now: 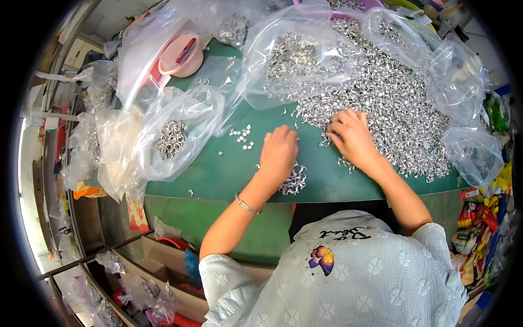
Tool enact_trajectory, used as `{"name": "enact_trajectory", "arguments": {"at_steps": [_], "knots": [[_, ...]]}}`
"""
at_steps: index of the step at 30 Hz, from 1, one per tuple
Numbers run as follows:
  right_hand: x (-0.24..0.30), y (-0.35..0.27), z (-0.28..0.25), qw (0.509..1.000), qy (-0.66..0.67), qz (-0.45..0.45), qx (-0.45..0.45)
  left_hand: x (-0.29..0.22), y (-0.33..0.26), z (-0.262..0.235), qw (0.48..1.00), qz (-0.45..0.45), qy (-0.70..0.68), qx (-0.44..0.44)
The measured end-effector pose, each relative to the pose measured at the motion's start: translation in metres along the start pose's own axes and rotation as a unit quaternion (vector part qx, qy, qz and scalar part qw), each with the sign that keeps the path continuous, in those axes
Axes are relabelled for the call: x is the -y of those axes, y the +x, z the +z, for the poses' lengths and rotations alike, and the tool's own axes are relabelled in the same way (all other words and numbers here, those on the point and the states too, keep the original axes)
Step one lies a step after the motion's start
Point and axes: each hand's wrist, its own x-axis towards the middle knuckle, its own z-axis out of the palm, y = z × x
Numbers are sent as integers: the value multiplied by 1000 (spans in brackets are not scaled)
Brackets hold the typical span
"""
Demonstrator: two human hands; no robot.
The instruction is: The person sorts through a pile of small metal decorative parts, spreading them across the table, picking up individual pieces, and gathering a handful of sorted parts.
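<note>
Centrally in the frame, both hands are laid palm down on a green table [229, 174]. The left hand [279, 153] is rested over a small cluster of silver rings [294, 181] near the table's front edge, seemingly kept apart from the main stock so that sorted pieces are not mixed back in; its fingers are curled loosely over the cluster, and whether any ring is actually pinched cannot be told. The right hand [353, 136] is set at the lower left edge of the big heap of rings [381, 92], which is spread over the upper right of the table; its fingertips are bent down into the heap, as though pieces were being raked out, but nothing can be seen held between them. A few loose white bits [243, 136] are scattered just left of the left hand. At the left of the frame, an open clear bag [180, 131] with more rings inside is lain mouth toward the hands, probably for easy filling. Another clear bag [297, 54] is draped over the heap at upper centre, and a pink lid [182, 52] is seen at upper left.
</note>
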Motion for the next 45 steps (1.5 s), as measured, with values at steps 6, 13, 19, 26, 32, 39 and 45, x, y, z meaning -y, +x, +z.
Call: {"name": "enact_trajectory", "arguments": {"at_steps": [6, 13, 19, 26, 32, 39, 45], "knots": [[19, 10, 14, 977, -202, 2, 70, 30, -29, -26, 989, -129, 17, -75], [29, 22, 27, 959, -266, -13, 101, 21, -33, -25, 985, -144, 70, -63], [34, 31, 28, 999, -1, -49, -2, 36, -26, -20, 991, -96, 77, -58], [52, 73, 90, 987, 25, -147, 68, 53, -35, -33, 971, -173, 30, -165], [23, 64, 77, 997, 18, -60, -47, 65, -60, -41, 958, -220, 46, -179], [38, 63, 82, 995, 14, -96, -5, 35, -47, -25, 964, -238, -75, -93], [15, 70, 75, 997, -20, -64, -34, 67, -25, -18, 984, -137, -39, -110]]}}
